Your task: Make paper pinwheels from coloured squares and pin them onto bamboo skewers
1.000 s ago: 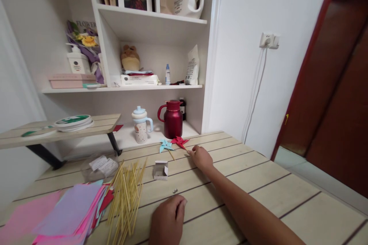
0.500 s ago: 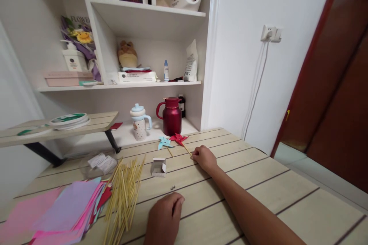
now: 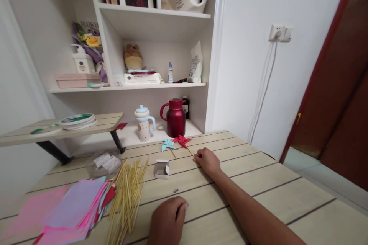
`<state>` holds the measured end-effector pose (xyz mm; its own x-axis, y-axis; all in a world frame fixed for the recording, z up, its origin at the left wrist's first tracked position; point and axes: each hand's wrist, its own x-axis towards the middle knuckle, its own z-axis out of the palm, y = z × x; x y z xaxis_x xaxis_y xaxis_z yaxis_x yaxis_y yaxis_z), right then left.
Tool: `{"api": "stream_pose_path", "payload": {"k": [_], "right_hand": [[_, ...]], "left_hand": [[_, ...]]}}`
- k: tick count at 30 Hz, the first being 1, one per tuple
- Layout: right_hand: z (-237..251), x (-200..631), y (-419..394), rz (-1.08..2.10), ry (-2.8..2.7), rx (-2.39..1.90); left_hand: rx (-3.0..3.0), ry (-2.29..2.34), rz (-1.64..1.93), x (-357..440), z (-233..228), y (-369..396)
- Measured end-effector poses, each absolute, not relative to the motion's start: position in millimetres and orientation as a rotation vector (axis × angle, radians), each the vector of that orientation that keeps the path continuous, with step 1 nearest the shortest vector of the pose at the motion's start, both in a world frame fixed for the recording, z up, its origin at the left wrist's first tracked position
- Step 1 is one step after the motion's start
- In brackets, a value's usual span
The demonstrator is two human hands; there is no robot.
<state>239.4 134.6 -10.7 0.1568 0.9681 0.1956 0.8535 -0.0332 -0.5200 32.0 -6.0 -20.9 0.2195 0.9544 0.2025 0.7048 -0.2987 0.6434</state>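
Observation:
My right hand [image 3: 207, 162] is closed, its fingertips pinching the lower end of the stick of a red pinwheel [image 3: 181, 141]. The pinwheel lies at the back of the table, below the red jug. Just left of it lies a light blue pinwheel [image 3: 168, 144] on its own stick, untouched. My left hand [image 3: 168, 220] rests on the table near the front, fingers curled in, and nothing shows in it. Slightly beyond that hand are a few tiny metallic pieces [image 3: 176, 190]. Farther back stands a small open white box [image 3: 162, 169].
Left of my left hand lie a loose pile of thin wooden sticks [image 3: 126, 195] and a stack of coloured paper [image 3: 74, 203]. A clear container [image 3: 105, 162] holds white packets. Behind stand a red jug [image 3: 176, 118], a tumbler [image 3: 143, 124] and a low raised shelf [image 3: 103, 121].
The camera view has shifted slightly, so everything appears a little farther right and lower. Both hands keep their places, and my right hand still grips the red pinwheel's stick.

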Motion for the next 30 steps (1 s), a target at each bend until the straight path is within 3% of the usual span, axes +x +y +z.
{"api": "stream_pose_path", "payload": {"k": [18,30], "right_hand": [[-6,249,124,0.15,-1.773,-1.928],[-4,171,107,0.073,-2.249,-1.896]], "left_hand": [[2.082,1.529,0.74,33,-13,-8],[2.113,1.562,0.693,33,-19,-7]]}}
